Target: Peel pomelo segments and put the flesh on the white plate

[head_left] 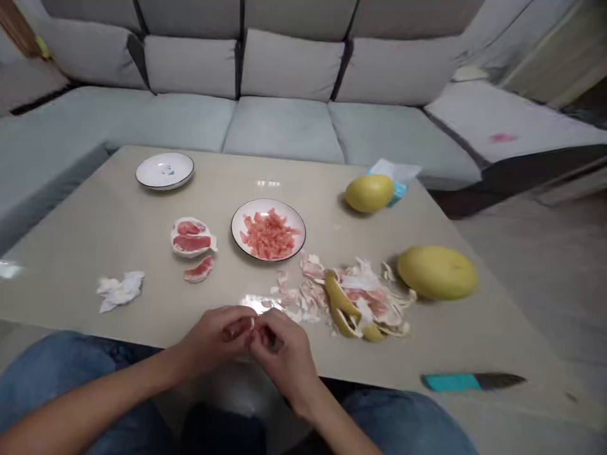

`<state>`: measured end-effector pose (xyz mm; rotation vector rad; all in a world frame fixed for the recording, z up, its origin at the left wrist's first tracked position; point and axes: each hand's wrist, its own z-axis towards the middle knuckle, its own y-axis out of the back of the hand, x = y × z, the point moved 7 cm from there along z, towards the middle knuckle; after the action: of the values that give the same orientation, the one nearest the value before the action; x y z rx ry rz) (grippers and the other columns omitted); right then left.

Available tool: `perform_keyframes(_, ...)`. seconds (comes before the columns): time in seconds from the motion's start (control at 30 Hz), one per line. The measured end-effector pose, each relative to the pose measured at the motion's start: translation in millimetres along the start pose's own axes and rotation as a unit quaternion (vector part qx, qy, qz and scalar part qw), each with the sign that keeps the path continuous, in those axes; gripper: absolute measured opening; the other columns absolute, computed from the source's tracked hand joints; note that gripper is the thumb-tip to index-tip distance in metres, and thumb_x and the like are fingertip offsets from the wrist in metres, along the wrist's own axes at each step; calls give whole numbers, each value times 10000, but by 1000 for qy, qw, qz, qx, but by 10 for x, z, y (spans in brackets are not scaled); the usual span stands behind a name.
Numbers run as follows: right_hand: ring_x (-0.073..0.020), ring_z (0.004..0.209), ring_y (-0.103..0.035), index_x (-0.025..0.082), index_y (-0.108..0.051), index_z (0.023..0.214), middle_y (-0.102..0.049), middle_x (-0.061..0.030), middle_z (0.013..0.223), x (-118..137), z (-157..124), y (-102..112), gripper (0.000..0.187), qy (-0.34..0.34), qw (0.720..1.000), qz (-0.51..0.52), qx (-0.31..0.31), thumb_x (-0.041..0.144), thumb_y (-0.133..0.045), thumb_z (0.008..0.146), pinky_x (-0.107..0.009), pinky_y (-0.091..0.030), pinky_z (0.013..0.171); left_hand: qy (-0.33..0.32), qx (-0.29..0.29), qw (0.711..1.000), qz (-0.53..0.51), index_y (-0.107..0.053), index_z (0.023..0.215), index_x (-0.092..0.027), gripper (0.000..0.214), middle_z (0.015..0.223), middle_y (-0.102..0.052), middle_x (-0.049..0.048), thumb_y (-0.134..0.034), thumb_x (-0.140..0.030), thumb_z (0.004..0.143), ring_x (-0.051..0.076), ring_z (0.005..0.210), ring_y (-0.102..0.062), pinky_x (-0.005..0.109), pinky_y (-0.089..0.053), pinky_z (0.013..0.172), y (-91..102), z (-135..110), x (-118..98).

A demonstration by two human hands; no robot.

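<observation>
Over the near edge of the glossy cream tabletop [71, 253], the person's left hand [220, 333] curls its fingers around a small reddish pomelo piece [239, 327], mostly hidden, while the right hand [283, 351] pinches at its pale edge with thumb and forefinger. Beyond them, a round white black-rimmed plate [240, 217] holds shredded pink pulp [270, 235].

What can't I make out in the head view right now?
All in the head view:
Whatever is between the left hand and right hand: mostly hidden by the fingers.
Underside of the peel heap: covered by the heap itself.
Blue packet: partly behind the far yellow fruit.
Print on the far plate: too small.
Right forearm: cut off by the bottom edge.
</observation>
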<state>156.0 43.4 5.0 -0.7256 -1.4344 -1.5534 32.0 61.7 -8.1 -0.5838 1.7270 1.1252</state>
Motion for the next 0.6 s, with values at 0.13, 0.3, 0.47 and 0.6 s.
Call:
perform_keyframes(0.13, -111, 565, -452, 188, -562, 665, -486, 32, 624, -37, 8, 44, 113, -26, 999, 20, -13, 99, -550, 733, -220, -335, 528, 32, 38, 996, -73, -633, 1021, -183, 220, 764, -616, -3, -576, -298, 842, 107, 593, -556, 187, -441, 518, -53, 6, 36)
perform_keyframes(0.3, -113, 553, -430, 189, -545, 627, -456, 39, 598, -126, 18, 49, 121, -65, 997, 41, -22, 105, -555, 713, -227, -330, 521, 93, 65, 977, -180, -594, 1011, -171, 252, 641, -563, -36, -593, -352, 835, 90, 456, -531, 189, -442, 440, -101, 5, 96)
perform_keyframes(0.47, -108, 544, -411, 184, -564, 623, -453, 44, 588, -170, 44, 72, 106, -88, 993, 67, -28, 108, -555, 695, -225, -317, 509, 127, 97, 941, -297, -574, 1022, -178, 250, 688, -648, 13, -606, -313, 815, 176, 568, -650, 252, -511, 486, -135, 22, 113)
perform_keyframes(0.6, -100, 527, -383, 182, -550, 613, -432, 53, 566, -201, 71, 119, 89, -127, 985, 115, -22, 123, -547, 680, -216, -306, 493, 140, 108, 911, -373, -547, 1048, -194, 254, 734, -694, 51, -609, -291, 820, 242, 662, -700, 285, -525, 504, -97, 35, 130)
